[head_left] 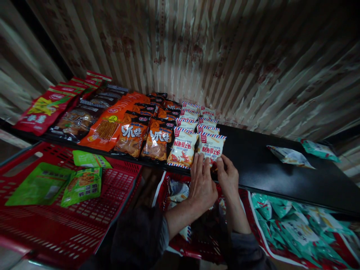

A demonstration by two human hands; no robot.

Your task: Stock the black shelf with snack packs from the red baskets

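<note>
Rows of white snack bags with red and blue striped edges stand on a black shelf [261, 161]. My left hand [203, 183] lies at the lower edge of the front right white bag [211, 145], its fingers pressed together on it. My right hand [229, 176] touches the same bag's lower right corner with bent fingers. Left of it is another front white bag [182, 147]. Orange and black snack bags [159, 138] stand beside the white ones. The bag's bottom edge is partly hidden by my fingers.
Red baskets stand below the shelf: one [112, 195] with green packets [83, 186], one under my arms with white bags [178, 191], one with teal bags [298, 228]. A white packet [291, 156] and a teal packet [320, 149] lie on the shelf's right. Behind hangs a pleated curtain [180, 48].
</note>
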